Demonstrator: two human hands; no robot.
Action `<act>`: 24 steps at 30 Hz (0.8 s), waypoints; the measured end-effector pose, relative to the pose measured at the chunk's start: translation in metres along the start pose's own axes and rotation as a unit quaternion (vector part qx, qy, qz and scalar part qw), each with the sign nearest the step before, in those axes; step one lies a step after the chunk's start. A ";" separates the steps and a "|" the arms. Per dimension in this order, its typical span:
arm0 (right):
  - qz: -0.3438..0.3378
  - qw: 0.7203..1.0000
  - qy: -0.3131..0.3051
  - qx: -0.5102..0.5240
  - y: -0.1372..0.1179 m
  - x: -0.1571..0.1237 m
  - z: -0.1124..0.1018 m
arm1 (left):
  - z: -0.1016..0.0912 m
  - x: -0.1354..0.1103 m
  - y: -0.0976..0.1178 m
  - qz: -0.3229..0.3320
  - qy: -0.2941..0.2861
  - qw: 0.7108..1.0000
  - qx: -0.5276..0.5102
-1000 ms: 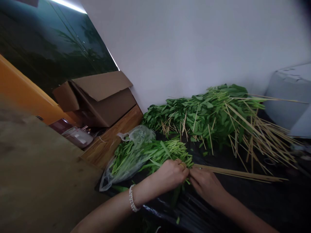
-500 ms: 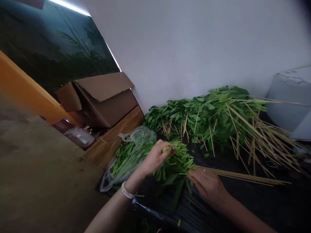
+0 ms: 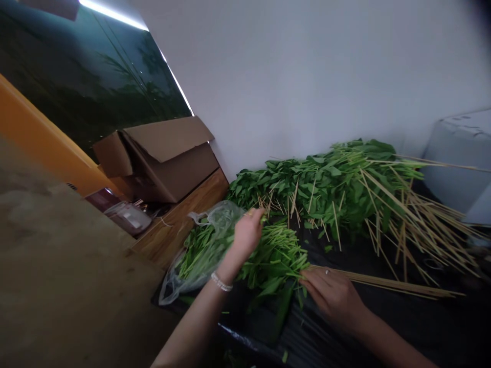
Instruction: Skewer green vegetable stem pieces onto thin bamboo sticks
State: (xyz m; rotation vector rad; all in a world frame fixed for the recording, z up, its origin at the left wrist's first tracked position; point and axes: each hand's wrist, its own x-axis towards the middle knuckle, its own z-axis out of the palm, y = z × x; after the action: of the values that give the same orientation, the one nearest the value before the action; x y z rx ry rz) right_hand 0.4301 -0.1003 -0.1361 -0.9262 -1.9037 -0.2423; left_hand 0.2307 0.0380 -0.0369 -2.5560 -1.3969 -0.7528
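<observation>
My left hand reaches over a loose bunch of green stems and pinches a stem at its far edge, near the clear plastic bag of greens. A bead bracelet circles that wrist. My right hand rests on black plastic sheeting and grips the near ends of a bundle of thin bamboo skewers, right where the stems' cut ends meet them.
A big heap of leafy greens threaded on skewers lies against the white wall. An open cardboard box sits at the left on a wooden ledge. A grey container stands at the right.
My left hand has left the spot beside my right hand and moved up and away over the green stems toward the bag. My right hand has stayed on the skewers.
</observation>
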 end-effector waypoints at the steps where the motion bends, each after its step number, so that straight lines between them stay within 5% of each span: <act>1: 0.001 1.000 -0.003 -0.006 0.002 -0.001 0.000 | 0.013 -0.004 0.005 0.010 -0.035 0.999 0.014; 5: 0.024 0.999 -0.025 -0.015 0.008 -0.002 -0.001 | 0.043 -0.016 0.014 0.016 -0.108 0.994 -0.013; 10: 0.052 0.998 -0.020 -0.020 0.014 -0.001 -0.003 | 0.021 -0.021 0.012 0.010 -0.137 0.988 -0.067; 15: 0.084 0.996 -0.006 -0.022 0.020 -0.001 -0.006 | -0.006 -0.047 0.029 -0.002 -0.077 0.990 -0.115; 24: 0.254 0.963 -0.036 0.078 0.023 0.002 -0.007 | 0.012 -0.124 0.056 -0.034 -0.191 0.980 -0.049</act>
State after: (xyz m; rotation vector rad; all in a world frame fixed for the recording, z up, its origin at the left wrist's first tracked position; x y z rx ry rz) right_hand 0.4500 -0.0871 -0.1354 -1.2874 -1.6543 0.2472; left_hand 0.2256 -0.0825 -0.1006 -2.8549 -1.5936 -0.3539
